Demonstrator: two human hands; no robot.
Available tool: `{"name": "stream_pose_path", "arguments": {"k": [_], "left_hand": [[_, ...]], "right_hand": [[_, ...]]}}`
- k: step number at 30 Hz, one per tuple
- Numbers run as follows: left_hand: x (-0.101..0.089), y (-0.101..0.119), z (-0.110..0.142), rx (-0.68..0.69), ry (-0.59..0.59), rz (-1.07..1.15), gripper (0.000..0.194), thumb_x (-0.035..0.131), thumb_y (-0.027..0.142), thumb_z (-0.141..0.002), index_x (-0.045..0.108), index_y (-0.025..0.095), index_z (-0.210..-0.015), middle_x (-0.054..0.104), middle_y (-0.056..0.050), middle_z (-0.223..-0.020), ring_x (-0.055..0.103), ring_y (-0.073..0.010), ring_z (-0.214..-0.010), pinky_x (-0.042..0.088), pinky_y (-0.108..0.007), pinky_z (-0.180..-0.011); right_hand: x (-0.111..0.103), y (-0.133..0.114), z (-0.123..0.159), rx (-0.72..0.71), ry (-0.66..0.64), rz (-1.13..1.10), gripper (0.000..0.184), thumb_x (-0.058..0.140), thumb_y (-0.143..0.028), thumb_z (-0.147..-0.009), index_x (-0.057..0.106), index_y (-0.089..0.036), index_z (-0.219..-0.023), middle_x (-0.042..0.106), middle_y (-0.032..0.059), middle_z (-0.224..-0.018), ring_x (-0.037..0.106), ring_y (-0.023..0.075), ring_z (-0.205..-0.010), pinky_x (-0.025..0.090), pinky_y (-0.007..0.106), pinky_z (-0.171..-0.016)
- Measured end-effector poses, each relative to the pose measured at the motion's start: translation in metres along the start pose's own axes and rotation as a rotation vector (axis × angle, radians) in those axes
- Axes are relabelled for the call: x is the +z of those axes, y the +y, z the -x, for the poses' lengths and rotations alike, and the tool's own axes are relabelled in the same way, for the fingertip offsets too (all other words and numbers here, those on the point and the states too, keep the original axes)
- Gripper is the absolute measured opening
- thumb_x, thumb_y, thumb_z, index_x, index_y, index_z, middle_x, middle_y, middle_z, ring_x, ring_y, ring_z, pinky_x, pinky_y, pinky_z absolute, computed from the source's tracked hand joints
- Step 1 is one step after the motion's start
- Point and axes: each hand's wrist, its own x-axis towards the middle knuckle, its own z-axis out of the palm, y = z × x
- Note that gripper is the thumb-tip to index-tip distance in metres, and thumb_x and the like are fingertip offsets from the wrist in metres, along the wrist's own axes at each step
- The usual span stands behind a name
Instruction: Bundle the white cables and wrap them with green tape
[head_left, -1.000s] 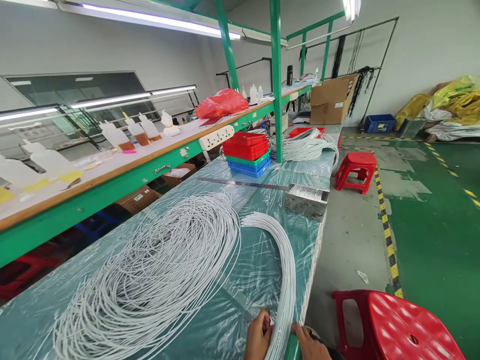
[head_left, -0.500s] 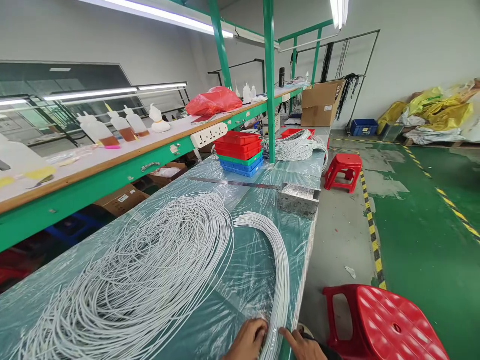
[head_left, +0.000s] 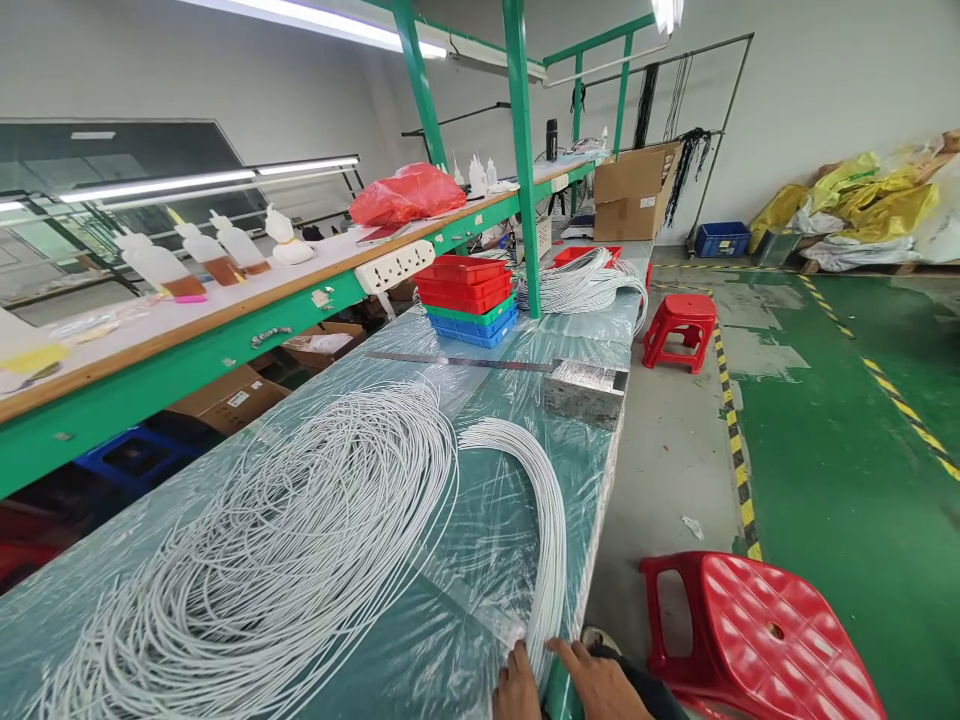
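A bundle of white wires (head_left: 551, 540) curves along the right side of the table, its cut ends at the far end. My left hand (head_left: 516, 688) lies at the bundle's left edge near the bottom, fingers side by side and fairly straight, touching or close to the wires. On the other side, my right hand (head_left: 600, 688) rests against the right edge with fingers stretched out. Neither hand is wrapped round the bundle. To the left spreads a large loose coil of white wire (head_left: 300, 530). The wires' near end is hidden between my hands and below the frame.
Plastic film covers the green tabletop (head_left: 420, 650). Beyond the bundle sit a metal block (head_left: 585, 392) and a long steel ruler (head_left: 457, 361). Stacked trays (head_left: 465, 300) stand behind, beside a green post (head_left: 523, 160). A red stool (head_left: 780, 640) is at my right.
The view has shifted slightly, so the scene sits a little further left and up. My left hand's fingers have gone from curled to straighter beside the bundle. My right hand stays at its right edge.
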Motion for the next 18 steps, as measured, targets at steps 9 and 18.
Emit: {"name": "stream_pose_path", "arguments": {"k": [9,18], "left_hand": [[-0.032,0.005,0.007,0.129,-0.066,0.072,0.05,0.042,-0.006,-0.062,0.049,0.0,-0.111,0.059,-0.02,-0.108,0.053,-0.0297,-0.105,0.039,-0.034,-0.088],[-0.03,0.013,0.015,0.044,-0.039,0.234,0.067,0.051,-0.008,-0.049,0.044,-0.011,-0.115,0.052,-0.029,-0.114,0.046,-0.0391,-0.11,0.034,-0.042,-0.094]], "right_hand": [[-0.011,-0.001,-0.003,0.117,-0.086,-0.102,0.069,0.073,-0.029,-0.046,0.055,-0.019,-0.112,0.061,0.0173,-0.11,0.056,0.036,-0.1,0.04,0.051,-0.085],[-0.021,0.0,0.006,0.087,-0.117,-0.172,0.074,0.068,-0.029,-0.047,0.053,-0.02,-0.119,0.058,0.0172,-0.115,0.052,0.0359,-0.106,0.04,0.048,-0.087]]}}
